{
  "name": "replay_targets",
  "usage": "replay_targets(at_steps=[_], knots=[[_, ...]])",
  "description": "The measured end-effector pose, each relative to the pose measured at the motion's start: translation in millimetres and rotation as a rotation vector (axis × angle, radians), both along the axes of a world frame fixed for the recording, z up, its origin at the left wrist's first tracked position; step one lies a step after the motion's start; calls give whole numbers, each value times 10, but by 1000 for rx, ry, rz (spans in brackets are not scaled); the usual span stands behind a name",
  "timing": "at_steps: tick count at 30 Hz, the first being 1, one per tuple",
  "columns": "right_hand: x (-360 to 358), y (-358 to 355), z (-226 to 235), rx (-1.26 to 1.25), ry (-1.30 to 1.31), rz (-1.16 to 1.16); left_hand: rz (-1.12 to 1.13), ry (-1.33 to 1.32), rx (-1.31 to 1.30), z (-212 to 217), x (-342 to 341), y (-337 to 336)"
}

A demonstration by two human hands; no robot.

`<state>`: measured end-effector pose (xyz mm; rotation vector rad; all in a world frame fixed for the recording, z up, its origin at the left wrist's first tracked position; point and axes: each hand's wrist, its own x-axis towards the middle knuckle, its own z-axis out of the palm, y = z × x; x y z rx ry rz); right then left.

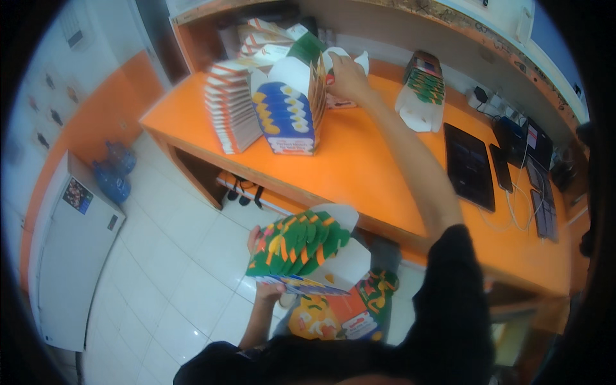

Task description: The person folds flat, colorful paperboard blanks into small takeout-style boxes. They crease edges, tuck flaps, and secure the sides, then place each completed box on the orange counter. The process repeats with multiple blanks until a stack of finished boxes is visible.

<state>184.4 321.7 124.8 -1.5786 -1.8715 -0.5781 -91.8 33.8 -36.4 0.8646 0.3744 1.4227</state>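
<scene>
My left hand holds a fanned stack of flat green and orange cartons low in front of me, over the floor. My right hand reaches far across the orange counter and grips a flat white carton at the end of an upright row. That row of flat blue, yellow and white cartons stands next to it. A leaning stack of orange and white cartons sits to the left of the row.
Another pile of green cartons lies at the back right of the counter. A dark tablet, phones and cables lie at the right. A white chest-like unit and blue bottles stand on the tiled floor at left.
</scene>
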Motion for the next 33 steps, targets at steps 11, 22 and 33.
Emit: replay_targets(at_steps=[11,22,33], knots=[[566,-793,55,-365,29,49,102,130,-7,-123,-66,73],[954,-3040,241,-418,-81,290,116,317,464,-112,113,267],[902,-3292,552,-496,-143,179,142,323,472,-106,281,232]])
